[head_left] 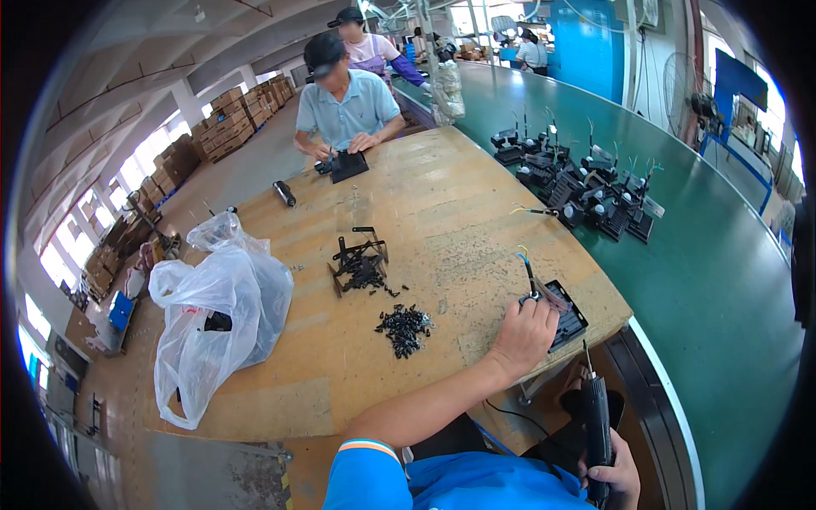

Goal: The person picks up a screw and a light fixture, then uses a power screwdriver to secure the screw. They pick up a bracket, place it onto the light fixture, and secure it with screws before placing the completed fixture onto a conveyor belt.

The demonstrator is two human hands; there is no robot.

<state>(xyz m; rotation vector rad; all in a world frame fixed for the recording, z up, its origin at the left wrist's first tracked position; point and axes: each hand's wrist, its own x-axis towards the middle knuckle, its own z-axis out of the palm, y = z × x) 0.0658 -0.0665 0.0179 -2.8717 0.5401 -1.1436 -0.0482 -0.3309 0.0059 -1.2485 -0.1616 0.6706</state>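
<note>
At the table's near right corner, my left hand (525, 333) is closed over a small black part with a cable (531, 276) that ends in thin coloured wires. Its fingers hide most of that part. Just beside and partly under the fingers, a black rectangular housing (576, 325) lies with its ribbed hollow side up. Off the table edge, my right hand (620, 472) grips a black electric screwdriver (598, 416), bit pointing up. Left of my forearm is a pile of small black screws (405, 330). Beyond it sit black metal brackets (361, 259) heaped together.
A white plastic bag (217, 314) stands on the wooden table (297, 408) at left. Several finished-looking black lamps (595, 191) with wires crowd the green conveyor (714, 314) at right. Across the table a co-worker (348, 110) handles a black housing (348, 166) near another screwdriver (284, 194).
</note>
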